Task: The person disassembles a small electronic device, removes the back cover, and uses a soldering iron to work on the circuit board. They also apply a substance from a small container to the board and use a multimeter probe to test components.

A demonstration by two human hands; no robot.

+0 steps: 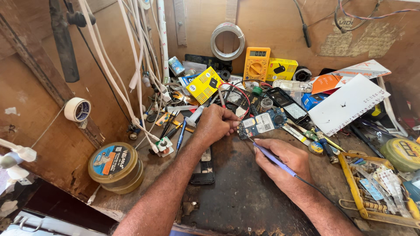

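Note:
My left hand (215,124) grips the left end of a blue phone circuit board (262,123) and holds it just above the dark worktop (245,192). My right hand (284,162) holds a purple-handled soldering iron (267,154) like a pen, its tip pointing up at the board's lower edge. The iron's black cord (315,187) trails back along my right forearm. Red and black probe leads (238,94) lie just behind the board.
A yellow multimeter (257,64) and yellow boxes stand at the back. A round tin (116,167) sits at the left edge, a yellow tray (376,192) of parts at right. Screwdrivers, tweezers, phone screens, papers and hanging white cables crowd the bench.

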